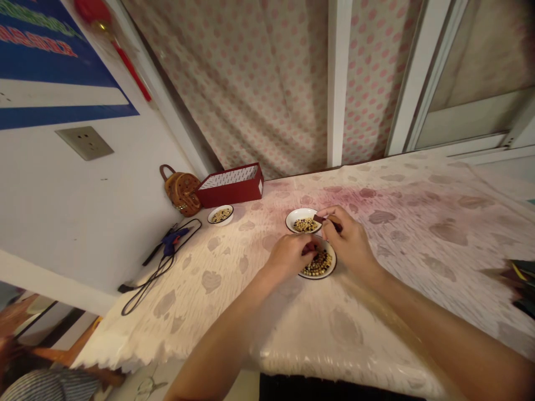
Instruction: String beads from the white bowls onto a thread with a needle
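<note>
Two white dishes with dark rims sit close together on the patterned tablecloth [397,289], both holding mixed pale and dark beans. My left hand [288,257] is curled over the near dish [331,263], its fingertips pinched together inside the rim. Whether they hold a bean is hidden. My right hand [349,242] pinches a small dark brown piece [327,221] just over the far dish [293,220]. A third, smaller dish of beans [228,216] stands further left, apart from both hands.
A red open box [244,189] and a brown woven bag [181,193] stand at the back left by the wall. A blue glue gun [173,240] with a black cord lies near the left table edge. Dark items [520,287] sit at the right edge.
</note>
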The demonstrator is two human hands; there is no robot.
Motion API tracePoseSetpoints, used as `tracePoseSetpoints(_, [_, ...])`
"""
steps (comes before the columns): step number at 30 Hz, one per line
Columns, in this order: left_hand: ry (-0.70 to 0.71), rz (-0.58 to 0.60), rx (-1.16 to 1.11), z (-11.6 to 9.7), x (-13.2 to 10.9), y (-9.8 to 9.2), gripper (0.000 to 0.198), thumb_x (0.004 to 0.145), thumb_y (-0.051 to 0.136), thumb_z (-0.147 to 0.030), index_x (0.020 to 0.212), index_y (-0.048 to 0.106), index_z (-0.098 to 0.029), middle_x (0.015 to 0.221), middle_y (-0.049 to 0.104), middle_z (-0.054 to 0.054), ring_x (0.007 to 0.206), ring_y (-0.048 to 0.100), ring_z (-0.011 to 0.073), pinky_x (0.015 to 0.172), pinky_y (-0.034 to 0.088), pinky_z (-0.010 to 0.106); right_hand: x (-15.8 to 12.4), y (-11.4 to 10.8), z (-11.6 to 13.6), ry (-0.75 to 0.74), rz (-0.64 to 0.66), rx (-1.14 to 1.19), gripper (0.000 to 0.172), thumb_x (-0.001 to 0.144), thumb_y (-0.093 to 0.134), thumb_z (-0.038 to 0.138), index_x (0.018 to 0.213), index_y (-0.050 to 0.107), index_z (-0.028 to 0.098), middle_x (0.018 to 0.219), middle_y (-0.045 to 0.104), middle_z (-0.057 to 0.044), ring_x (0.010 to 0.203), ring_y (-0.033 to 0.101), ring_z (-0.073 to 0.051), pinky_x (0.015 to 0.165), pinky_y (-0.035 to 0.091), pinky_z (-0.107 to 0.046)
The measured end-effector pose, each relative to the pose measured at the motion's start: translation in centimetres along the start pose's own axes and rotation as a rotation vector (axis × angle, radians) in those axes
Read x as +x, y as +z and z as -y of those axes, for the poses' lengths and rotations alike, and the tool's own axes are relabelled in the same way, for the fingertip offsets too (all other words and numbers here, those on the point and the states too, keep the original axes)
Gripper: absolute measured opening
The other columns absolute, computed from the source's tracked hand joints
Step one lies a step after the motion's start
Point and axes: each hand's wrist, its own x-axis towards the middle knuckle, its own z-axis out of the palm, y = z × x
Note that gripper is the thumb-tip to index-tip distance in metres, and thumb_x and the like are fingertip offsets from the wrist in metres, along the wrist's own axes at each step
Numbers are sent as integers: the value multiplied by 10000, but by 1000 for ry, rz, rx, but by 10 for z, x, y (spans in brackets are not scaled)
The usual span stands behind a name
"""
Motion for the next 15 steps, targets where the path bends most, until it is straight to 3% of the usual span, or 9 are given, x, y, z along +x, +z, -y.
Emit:
tracePoseSetpoints(5, [-84, -201, -551, 8, 4, -1, 200, 785, 693, -142, 982, 699, -178, 831, 716, 13, 765, 652, 136, 749, 494, 263, -1, 1, 0, -38, 49, 50, 161, 908, 485, 255, 1015, 604, 237, 638, 616, 39, 577, 580, -161, 612, 421, -295])
tracePoseSetpoints(8, [-177, -255, -916, 11, 6, -5, 237, 760, 776, -216, 968, 678, -162, 801, 702, 7, 733, 646, 120, 730, 494, 257, -3, 3, 2, -51, 115, 78, 161, 925, 483, 249, 1034, 601, 238, 628, 606, 48, 570, 570, -153, 602, 420, -285])
tracePoseSetpoints(15, [-298, -306, -1299, 11, 7, -9, 424, 633, 920, -279, 965, 690, -149, 774, 719, 7, 792, 691, 142, 811, 526, 290, -6, 5, 2, -77, 221, 161, 157, 953, 475, 242, 1079, 568, 240, 637, 593, 64, 602, 581, -141, 623, 437, -267])
